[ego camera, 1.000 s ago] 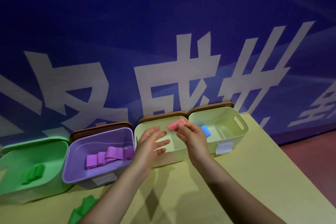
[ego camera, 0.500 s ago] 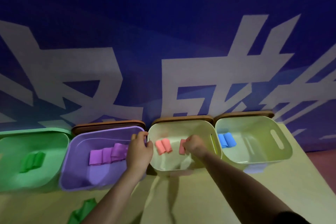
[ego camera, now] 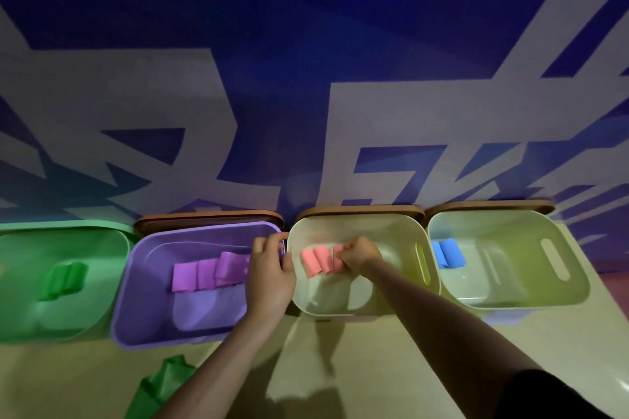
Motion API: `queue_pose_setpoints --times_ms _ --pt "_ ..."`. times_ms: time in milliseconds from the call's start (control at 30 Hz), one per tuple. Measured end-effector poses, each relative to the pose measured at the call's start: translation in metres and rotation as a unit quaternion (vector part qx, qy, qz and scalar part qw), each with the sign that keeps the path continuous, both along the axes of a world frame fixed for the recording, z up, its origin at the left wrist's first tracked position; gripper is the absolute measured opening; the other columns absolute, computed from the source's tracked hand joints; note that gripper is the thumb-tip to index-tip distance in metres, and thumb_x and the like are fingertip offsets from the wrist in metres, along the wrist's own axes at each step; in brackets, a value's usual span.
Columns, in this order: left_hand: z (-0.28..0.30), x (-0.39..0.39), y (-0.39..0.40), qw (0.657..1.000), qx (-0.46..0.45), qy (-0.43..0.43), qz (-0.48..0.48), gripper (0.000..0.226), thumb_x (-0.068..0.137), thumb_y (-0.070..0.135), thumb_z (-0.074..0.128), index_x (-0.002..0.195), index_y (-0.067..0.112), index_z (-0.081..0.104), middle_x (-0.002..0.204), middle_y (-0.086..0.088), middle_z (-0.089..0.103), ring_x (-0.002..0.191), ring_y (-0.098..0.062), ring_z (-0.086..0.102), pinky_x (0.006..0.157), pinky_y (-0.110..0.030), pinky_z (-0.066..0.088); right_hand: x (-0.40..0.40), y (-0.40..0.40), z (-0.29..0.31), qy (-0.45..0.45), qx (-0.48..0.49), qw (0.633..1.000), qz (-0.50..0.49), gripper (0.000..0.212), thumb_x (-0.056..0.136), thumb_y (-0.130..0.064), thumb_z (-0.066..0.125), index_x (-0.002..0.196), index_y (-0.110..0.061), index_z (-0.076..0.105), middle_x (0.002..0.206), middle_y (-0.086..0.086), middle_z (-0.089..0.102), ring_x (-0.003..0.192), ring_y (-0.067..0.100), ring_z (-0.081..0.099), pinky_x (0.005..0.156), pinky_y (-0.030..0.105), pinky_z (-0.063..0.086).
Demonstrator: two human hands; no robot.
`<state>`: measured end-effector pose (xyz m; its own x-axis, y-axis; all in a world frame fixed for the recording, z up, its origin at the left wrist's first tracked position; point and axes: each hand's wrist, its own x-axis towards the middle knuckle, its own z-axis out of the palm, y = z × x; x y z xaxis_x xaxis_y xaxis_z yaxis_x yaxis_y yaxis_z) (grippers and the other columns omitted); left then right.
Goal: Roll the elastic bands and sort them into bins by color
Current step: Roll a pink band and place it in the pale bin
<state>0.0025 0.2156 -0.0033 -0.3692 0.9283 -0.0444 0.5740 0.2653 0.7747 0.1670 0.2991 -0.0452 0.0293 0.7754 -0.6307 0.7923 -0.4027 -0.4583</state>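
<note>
Four bins stand in a row against the wall. My right hand is down inside the middle cream bin, fingers curled on a rolled pink band set beside two other pink rolls. My left hand grips the rim between the purple bin and the cream bin. Purple rolls lie in the purple bin, a green roll in the green bin, blue rolls in the right cream bin.
An unrolled green band lies on the yellow-green table near the front left. Brown lids stand behind the bins against the blue wall with large white characters.
My right hand has carried the pink roll from above the bins down into the middle bin beside the other pink rolls. My left hand has moved onto the bin rim.
</note>
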Motion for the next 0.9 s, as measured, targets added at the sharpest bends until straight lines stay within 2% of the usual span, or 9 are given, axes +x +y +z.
queue_pose_setpoints --times_ms 67,133,300,367,433,500,700,800,900 --pt "-0.002 0.001 0.0 1.0 0.001 0.0 0.001 0.032 0.088 0.004 0.053 0.115 0.019 0.06 0.097 -0.002 0.045 0.088 -0.029 0.056 0.076 -0.047 0.05 0.0 0.001 -0.004 0.008 0.011 1.0 0.007 0.035 0.087 -0.025 0.06 0.054 -0.016 0.06 0.053 -0.001 0.054 0.055 0.013 0.051 0.046 0.017 0.037" --pt "-0.004 0.001 0.0 1.0 0.001 -0.004 0.003 0.031 0.089 0.004 0.053 0.117 0.018 0.059 0.091 -0.001 0.045 0.085 -0.03 0.054 0.078 -0.045 0.048 0.001 0.001 -0.009 0.019 0.022 1.0 -0.001 0.035 0.085 -0.026 0.064 0.052 -0.017 0.059 0.051 -0.004 0.054 0.052 0.009 0.051 0.044 0.012 0.036" --pt "-0.004 0.002 -0.002 1.0 0.007 -0.009 0.005 0.032 0.091 0.005 0.052 0.119 0.017 0.059 0.091 -0.001 0.045 0.087 -0.027 0.053 0.076 -0.038 0.045 0.001 -0.002 -0.016 0.044 0.059 0.997 -0.038 0.019 0.083 -0.033 0.071 0.07 -0.018 0.071 0.055 -0.008 0.057 0.051 0.003 0.049 0.044 0.009 0.034" --pt "-0.005 0.001 -0.002 1.0 0.008 -0.012 0.005 0.031 0.091 0.005 0.052 0.119 0.017 0.059 0.092 -0.001 0.045 0.087 -0.026 0.052 0.077 -0.039 0.045 -0.002 -0.005 -0.019 0.036 0.072 0.996 -0.04 0.022 0.083 -0.034 0.07 0.077 -0.013 0.075 0.06 -0.001 0.063 0.056 0.01 0.053 0.048 0.015 0.035" --pt "-0.005 0.001 -0.002 1.0 0.006 -0.015 0.007 0.031 0.091 0.006 0.052 0.12 0.017 0.058 0.093 -0.001 0.046 0.088 -0.026 0.053 0.078 -0.039 0.046 -0.003 -0.006 -0.021 0.043 0.079 0.995 -0.052 0.022 0.083 -0.033 0.07 0.08 -0.012 0.076 0.072 0.006 0.07 0.067 0.016 0.059 0.06 0.024 0.04" --pt "-0.004 0.002 -0.002 1.0 0.007 -0.02 0.009 0.031 0.091 0.006 0.052 0.119 0.017 0.059 0.092 -0.001 0.046 0.087 -0.025 0.052 0.077 -0.037 0.044 -0.002 -0.007 -0.022 0.045 0.09 0.993 -0.054 0.022 0.083 -0.033 0.069 0.082 -0.012 0.077 0.078 0.007 0.073 0.075 0.019 0.063 0.068 0.026 0.044" --pt "-0.003 0.0 -0.001 1.0 0.005 -0.025 0.005 0.031 0.09 0.004 0.054 0.118 0.016 0.06 0.09 -0.003 0.047 0.086 -0.026 0.052 0.077 -0.039 0.045 0.003 -0.002 -0.016 0.033 0.095 0.995 -0.019 0.033 0.085 -0.036 0.066 0.069 -0.008 0.071 0.066 0.008 0.065 0.066 0.021 0.057 0.062 0.03 0.042" --pt "-0.004 -0.003 0.0 0.999 -0.002 -0.034 0.001 0.032 0.088 0.005 0.054 0.117 0.017 0.06 0.086 -0.007 0.05 0.081 -0.02 0.048 0.074 -0.037 0.043 0.006 0.001 -0.007 0.028 0.085 0.996 -0.008 0.032 0.088 -0.035 0.063 0.062 -0.017 0.066 0.068 0.006 0.064 0.07 0.02 0.057 0.065 0.026 0.042" --pt "-0.002 -0.008 0.002 0.999 -0.024 -0.039 -0.014 0.032 0.088 0.008 0.055 0.117 0.02 0.06 0.083 -0.008 0.051 0.075 -0.015 0.046 0.069 -0.033 0.039 0.009 0.003 0.006 0.037 0.077 0.996 -0.022 0.04 0.089 -0.032 0.06 0.051 -0.02 0.053 0.057 0.0 0.054 0.069 0.02 0.054 0.067 0.026 0.041"
